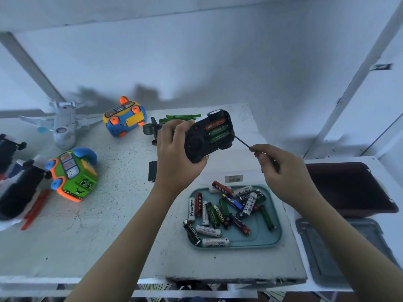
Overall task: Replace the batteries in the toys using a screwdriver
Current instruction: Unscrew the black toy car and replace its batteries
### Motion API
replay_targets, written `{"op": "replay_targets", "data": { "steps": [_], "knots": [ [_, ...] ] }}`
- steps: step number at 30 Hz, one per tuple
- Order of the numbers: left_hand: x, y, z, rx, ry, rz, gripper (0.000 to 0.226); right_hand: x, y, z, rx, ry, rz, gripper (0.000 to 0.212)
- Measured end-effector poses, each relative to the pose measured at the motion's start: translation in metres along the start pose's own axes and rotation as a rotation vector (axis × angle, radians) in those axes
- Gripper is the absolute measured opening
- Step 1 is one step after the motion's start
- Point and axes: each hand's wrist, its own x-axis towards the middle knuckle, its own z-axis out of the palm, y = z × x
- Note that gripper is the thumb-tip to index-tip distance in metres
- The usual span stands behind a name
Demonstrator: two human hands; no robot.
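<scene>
My left hand (174,153) grips a black toy car (207,138) turned underside up above the table. Its battery compartment is open, showing one red and two green batteries (217,130). My right hand (281,168) pinches a thin screwdriver (242,141), whose tip touches the right end of the batteries in the compartment. A black battery cover (152,171) lies flat on the table below the car. A teal tray (268,234) at the front right holds several loose batteries (226,210).
On the white table (98,236) sit a green bus toy (74,175), a blue-yellow car toy (125,118), a white plane (63,125), a green-black toy (157,127), black toys (15,188) and a red tool (36,209). A dark red bin (349,188) and grey lid (340,253) stand right.
</scene>
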Motion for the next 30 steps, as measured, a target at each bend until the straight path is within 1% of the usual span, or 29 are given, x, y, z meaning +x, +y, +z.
{"op": "replay_targets", "data": {
  "steps": [6,12,18,22,24,26,28,30],
  "knots": [
    [0.002,0.008,0.004,0.038,-0.003,0.065,0.068,0.003,-0.001,-0.007,-0.015,-0.025,-0.009,0.022],
    [0.008,0.008,0.000,0.003,-0.014,0.063,0.067,0.004,0.012,-0.014,0.023,-0.082,-0.028,0.028],
    [0.009,0.003,0.001,-0.002,-0.048,0.078,0.069,0.006,0.021,-0.019,0.043,-0.138,0.000,0.031],
    [0.008,0.002,0.004,-0.016,-0.037,0.077,0.068,0.009,0.021,-0.023,0.068,-0.140,-0.009,0.032],
    [0.008,0.002,0.006,-0.025,-0.029,0.068,0.068,0.008,0.021,-0.022,0.048,-0.116,-0.021,0.031],
    [0.008,0.002,0.008,-0.030,-0.018,0.042,0.068,0.005,0.017,-0.017,0.008,-0.041,-0.056,0.030],
    [0.011,0.000,0.009,-0.031,0.001,0.008,0.070,0.001,0.012,-0.011,-0.050,0.067,-0.155,0.029],
    [0.012,-0.003,0.010,-0.019,0.021,-0.007,0.070,-0.002,0.006,-0.006,-0.065,0.106,-0.204,0.028]
  ]
}}
